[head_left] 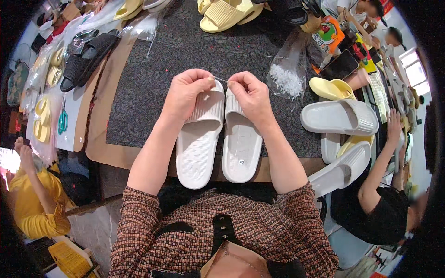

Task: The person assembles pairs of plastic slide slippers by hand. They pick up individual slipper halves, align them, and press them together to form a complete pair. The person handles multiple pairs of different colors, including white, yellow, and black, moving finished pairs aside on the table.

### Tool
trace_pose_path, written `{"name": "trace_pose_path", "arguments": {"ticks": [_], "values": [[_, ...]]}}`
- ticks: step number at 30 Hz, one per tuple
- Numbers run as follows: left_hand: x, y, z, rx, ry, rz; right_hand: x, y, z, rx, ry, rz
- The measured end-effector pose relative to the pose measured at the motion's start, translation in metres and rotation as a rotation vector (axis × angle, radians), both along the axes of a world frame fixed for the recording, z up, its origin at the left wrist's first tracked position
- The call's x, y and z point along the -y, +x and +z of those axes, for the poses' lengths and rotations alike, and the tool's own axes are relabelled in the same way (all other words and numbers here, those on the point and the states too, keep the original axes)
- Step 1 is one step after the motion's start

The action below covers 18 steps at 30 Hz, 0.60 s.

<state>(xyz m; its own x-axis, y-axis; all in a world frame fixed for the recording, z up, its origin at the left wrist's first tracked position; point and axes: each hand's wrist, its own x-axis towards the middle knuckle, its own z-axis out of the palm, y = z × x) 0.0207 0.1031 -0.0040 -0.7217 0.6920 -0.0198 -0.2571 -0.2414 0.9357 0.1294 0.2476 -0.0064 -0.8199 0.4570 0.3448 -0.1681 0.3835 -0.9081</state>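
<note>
Two light grey slide slippers lie side by side before me, toes pointing away: the left slipper (pixel 198 155) and the right slipper (pixel 241 155), which has a small round white sticker near its heel. Over the toe of the left one, my left hand (pixel 187 95) pinches one end of a thin clear plastic strand (pixel 220 78). My right hand (pixel 252 97) pinches the other end above the right slipper's toe, so the strand spans the gap between them. Whether it passes through the slippers is hidden by my fingers.
A clear bag of small white plastic pieces (pixel 287 81) lies right of my hands. More grey slippers (pixel 331 116) are stacked at the right, yellow slippers (pixel 222 15) at the far edge, black slippers (pixel 76 72) and green-handled scissors (pixel 63 121) at the left. Co-workers sit on both sides.
</note>
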Motion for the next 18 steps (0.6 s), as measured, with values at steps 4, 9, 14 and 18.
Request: {"name": "trace_pose_path", "arguments": {"ticks": [4,9,14,18], "values": [[0.003,-0.003,0.004,0.062,0.091,0.046,0.001,0.002,0.004,0.006,-0.079,-0.002],[0.001,-0.004,0.002,0.000,0.033,0.101,0.000,0.003,0.003,-0.012,0.029,-0.022],[0.006,-0.007,0.010,-0.198,-0.157,0.209,0.005,0.005,0.013,-0.140,0.186,-0.045],[0.017,-0.021,-0.002,-0.484,-0.324,0.291,0.007,0.007,0.016,-0.201,0.268,-0.042]]}}
